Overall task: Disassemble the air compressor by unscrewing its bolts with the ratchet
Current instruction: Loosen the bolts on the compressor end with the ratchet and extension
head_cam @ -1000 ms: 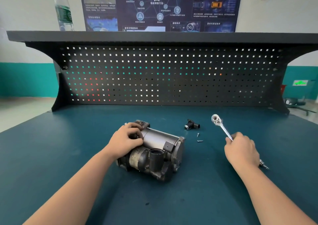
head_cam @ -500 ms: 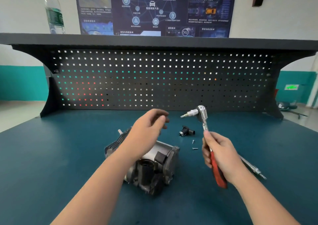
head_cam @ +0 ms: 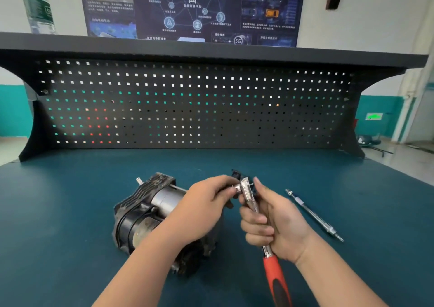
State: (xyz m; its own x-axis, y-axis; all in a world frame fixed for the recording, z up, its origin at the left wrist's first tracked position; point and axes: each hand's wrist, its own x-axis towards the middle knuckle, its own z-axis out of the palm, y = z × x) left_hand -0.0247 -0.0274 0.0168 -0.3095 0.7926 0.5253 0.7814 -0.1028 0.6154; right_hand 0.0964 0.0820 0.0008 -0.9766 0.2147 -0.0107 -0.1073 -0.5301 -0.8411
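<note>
ratchet (head_cam: 252,203) shaft being gripped by right hand (head_cam: 277,222); bit at ratchet head being pinched by left hand (head_cam: 204,203) fingers; air compressor (head_cam: 145,212) lying on table (head_cam: 70,212).

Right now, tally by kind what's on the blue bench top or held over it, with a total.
Air compressor: 1
Ratchet, gripped by the right hand, with the left hand at its head: 1
Long driver bar lying to the right: 1
Small black part, mostly hidden behind the hands: 1
Total: 4
</note>
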